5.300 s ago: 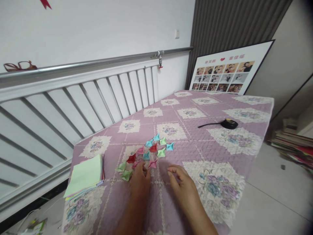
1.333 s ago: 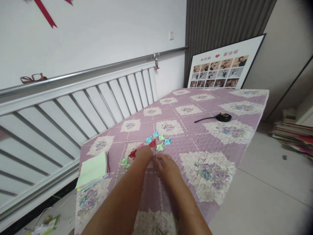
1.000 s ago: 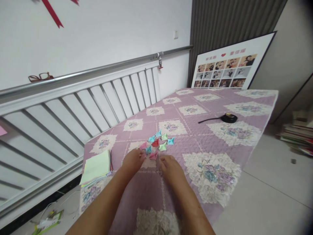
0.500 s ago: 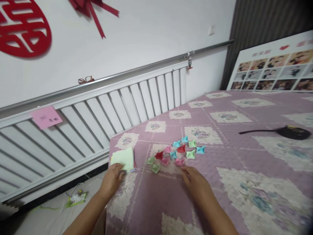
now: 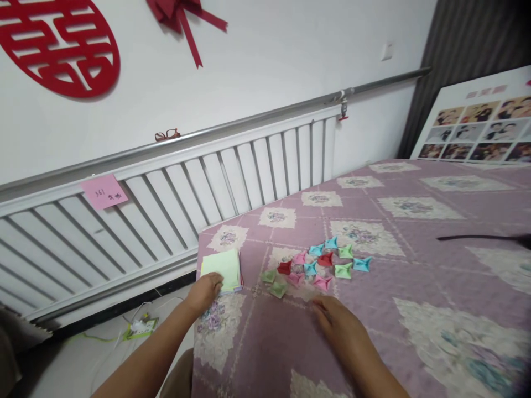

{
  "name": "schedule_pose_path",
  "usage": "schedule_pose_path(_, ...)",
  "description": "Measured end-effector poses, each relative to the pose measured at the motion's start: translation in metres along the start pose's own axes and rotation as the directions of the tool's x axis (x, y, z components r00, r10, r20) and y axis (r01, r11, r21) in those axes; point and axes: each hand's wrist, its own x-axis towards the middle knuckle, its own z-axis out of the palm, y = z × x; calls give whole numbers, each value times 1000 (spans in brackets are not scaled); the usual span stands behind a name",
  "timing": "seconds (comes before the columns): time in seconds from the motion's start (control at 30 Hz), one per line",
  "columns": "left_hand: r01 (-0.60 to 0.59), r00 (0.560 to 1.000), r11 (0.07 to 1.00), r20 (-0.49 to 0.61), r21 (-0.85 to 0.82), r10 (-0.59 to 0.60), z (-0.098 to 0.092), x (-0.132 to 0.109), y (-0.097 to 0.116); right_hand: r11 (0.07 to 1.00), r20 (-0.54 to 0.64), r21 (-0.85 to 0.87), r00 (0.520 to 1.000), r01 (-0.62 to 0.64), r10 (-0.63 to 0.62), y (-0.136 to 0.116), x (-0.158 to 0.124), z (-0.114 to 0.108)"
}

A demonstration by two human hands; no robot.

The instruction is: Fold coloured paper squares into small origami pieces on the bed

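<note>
Green paper (image 5: 228, 266) at left meets the left hand (image 5: 206, 291), grip unclear; touch lightly to prevent creases. The right hand (image 5: 339, 321), loose, seemingly empty, should avoid the folded papers (image 5: 310, 269).

Looks like a home to us: we've got a quilted floral cloth (image 5: 282, 342), a white radiator (image 5: 244, 174), eyeglasses (image 5: 166, 135) on the pipe (image 5: 385, 82) above it, a red double-happiness cutout (image 5: 78, 41) and red bow (image 5: 169, 12) on the wall (image 5: 290, 50), plus a couple-photo board (image 5: 477, 121) by the ribbed grey panel (image 5: 464, 44).
</note>
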Motion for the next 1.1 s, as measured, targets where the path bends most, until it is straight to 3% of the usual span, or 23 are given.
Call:
schedule_pose_path(0.17,81,996,997,-36,8,-80,5,1,-4,1000,6,4,1000,5,-5,0,0,4)
schedule_pose_path(0.43,24,999,1000,-29,-9,-24,5,1,-6,1000,56,-13,998,2,-1,-5,0,4)
schedule_pose_path(0.63,62,997,998,-52,-15,-63,-4,1,1,1000,78,-14,997,6,-4,-9,1,5)
schedule_pose_path(0.73,141,981,990,-138,10,-138,-15,0,8,1000,63,-7,998,26,-25,-8,1,6)
schedule_pose_path(0.83,193,950,981,-253,19,-182,-28,-10,23,999,34,6,998,48,-49,-8,-2,8)
schedule_pose_path(0.93,161,945,987,-292,16,-150,-28,-36,51,998,26,14,998,64,-64,-10,-5,10)
schedule_pose_path(1.0,76,973,996,-224,46,-64,-17,-59,78,997,45,24,997,67,-68,-11,-8,11)
schedule_pose_path(1.1,-8,999,999,-31,37,9,8,-92,120,997,94,28,993,73,-75,-12,-13,12)
